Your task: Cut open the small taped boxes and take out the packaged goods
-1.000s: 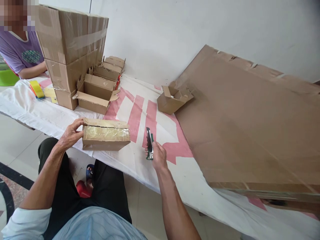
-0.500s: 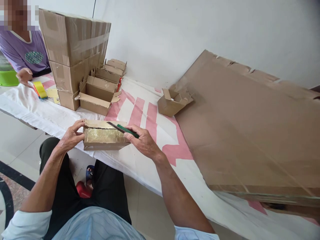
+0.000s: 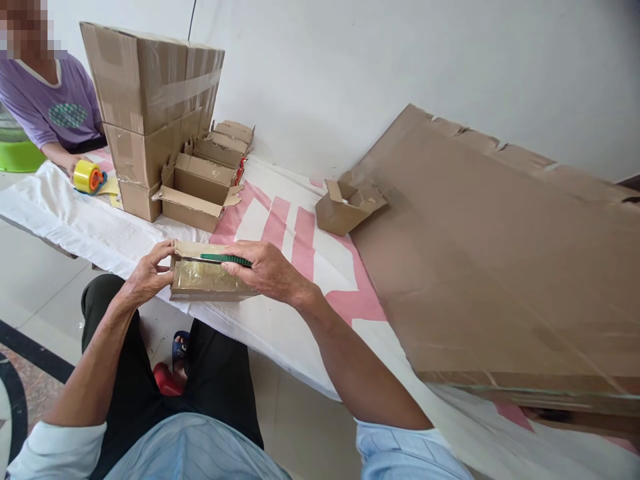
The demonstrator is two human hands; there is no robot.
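Note:
A small cardboard box (image 3: 215, 281) with shiny tape along its top lies at the table's near edge. My left hand (image 3: 148, 275) grips its left end, thumb and fingers closed on the corner. In my right hand (image 3: 265, 270) is a green utility knife (image 3: 226, 259), held over the box. The knife lies along the seam between the taped panel and the back flap; its blade is hard to make out, so I cannot tell whether it is in the seam. The right end of the box is partly hidden by my right hand.
Open cardboard boxes (image 3: 195, 193) stand behind the small box, beside a tall stack of taped cartons (image 3: 143, 87). Another open box (image 3: 340, 210) leans by a large cardboard sheet (image 3: 500, 267). Far left, a person in purple (image 3: 70, 100) holds a yellow tape dispenser (image 3: 86, 176).
My right hand has moved left and turned, bringing the knife from a slant to lie along the box seam. The other person has taken hold of the tape dispenser.

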